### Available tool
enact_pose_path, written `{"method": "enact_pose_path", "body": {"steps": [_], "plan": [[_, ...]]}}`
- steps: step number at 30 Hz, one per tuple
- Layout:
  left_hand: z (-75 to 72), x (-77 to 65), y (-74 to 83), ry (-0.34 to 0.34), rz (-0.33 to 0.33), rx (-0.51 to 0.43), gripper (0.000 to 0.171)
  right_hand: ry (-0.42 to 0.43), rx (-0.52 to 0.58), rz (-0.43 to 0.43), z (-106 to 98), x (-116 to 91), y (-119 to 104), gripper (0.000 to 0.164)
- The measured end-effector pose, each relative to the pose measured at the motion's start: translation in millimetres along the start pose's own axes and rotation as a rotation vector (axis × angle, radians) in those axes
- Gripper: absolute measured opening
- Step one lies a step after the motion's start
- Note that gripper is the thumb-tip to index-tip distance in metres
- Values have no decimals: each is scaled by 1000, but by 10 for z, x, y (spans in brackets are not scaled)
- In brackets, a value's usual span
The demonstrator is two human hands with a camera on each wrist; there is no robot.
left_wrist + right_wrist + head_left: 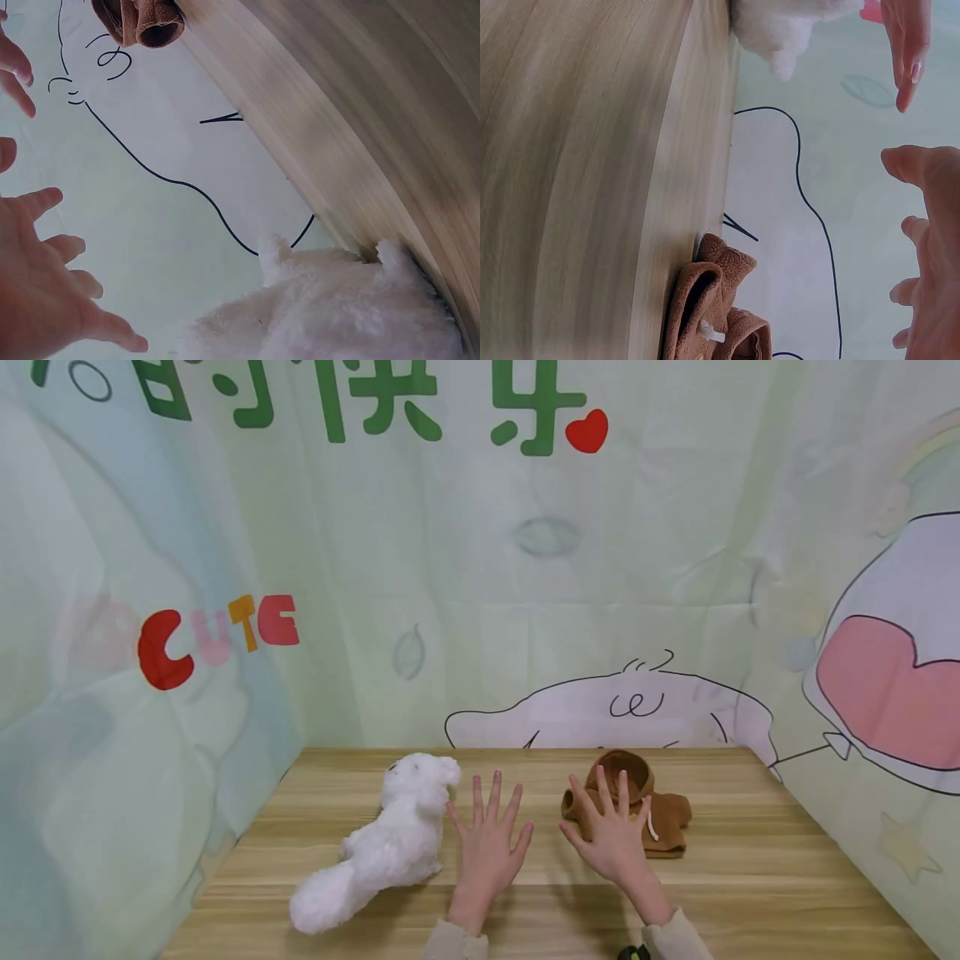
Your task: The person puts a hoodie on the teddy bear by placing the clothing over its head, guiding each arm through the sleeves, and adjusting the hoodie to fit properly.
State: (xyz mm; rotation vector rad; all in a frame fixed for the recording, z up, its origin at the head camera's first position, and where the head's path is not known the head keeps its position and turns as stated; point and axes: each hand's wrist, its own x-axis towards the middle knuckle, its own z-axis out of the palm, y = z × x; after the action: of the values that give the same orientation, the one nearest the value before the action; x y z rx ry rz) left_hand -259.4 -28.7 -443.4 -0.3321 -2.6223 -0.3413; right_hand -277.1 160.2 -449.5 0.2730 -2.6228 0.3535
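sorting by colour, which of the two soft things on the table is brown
The hoodie, on the right; the plush, on the left, is white.

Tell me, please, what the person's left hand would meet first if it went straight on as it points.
Probably the pale green printed fabric backdrop; the left hand points between the white fluffy plush toy and the small brown hooded garment, though depth is unclear.

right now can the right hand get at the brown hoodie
Probably yes: the right hand holds nothing, its fingers spread, and in the head view it overlaps the brown hoodie. Nothing seems to stand between them; the white plush toy is over on the left, out of the way.
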Motion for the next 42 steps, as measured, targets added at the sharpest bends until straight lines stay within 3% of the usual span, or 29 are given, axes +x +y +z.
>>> {"method": "enact_pose_path", "body": {"steps": [17, 22, 29, 33, 36, 38, 39, 40, 42], "plan": [[35, 82, 34, -39, 34, -12, 51, -13, 20, -27, -40, 9, 69, 64], [69, 211, 85, -165, 62, -114, 49, -99, 109, -92, -62, 15, 265, 54], [160, 491, 123, -415, 145, -295, 43, -241, 331, -348, -98, 86, 774, 29], [243, 641, 162, -486, 210, -406, 36, -372, 479, -274, -190, 145, 1100, 25], [332, 732, 205, -498, 195, -509, 31, -453, 624, -167, -266, 175, 1319, 30], [441, 796, 230, -501, 149, -560, 28, -473, 707, -69, -306, 184, 1446, 34], [599, 830, 207, -474, 127, -588, 29, -468, 734, -11, -326, 186, 1499, 36], [813, 874, 174, -457, 88, -615, 30, -455, 745, 49, -344, 185, 1543, 37], [1535, 1023, 41, -438, -23, -684, 40, -417, 744, 198, -376, 174, 1594, 39]]}}
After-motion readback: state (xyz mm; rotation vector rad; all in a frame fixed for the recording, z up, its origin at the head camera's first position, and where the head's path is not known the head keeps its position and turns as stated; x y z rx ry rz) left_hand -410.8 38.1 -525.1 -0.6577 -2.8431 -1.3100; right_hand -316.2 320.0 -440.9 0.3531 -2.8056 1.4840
